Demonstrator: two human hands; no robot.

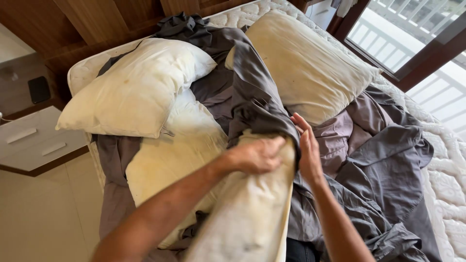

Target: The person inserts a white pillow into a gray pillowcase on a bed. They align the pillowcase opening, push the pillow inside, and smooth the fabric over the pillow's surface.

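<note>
packages: none | labels: none | signs: none | screens: small dark rectangular device (pixel 39 89), far left, on the bedside shelf

Two bare cream pillows, one at the left (pixel 138 90) and one at the right (pixel 308 65), crowd the head of the bed. A rumpled grey sheet (pixel 383 165) heaps across the middle. The white quilted mattress (pixel 449 179) lies bare along the right edge, giving open passage there beside the window.
</note>
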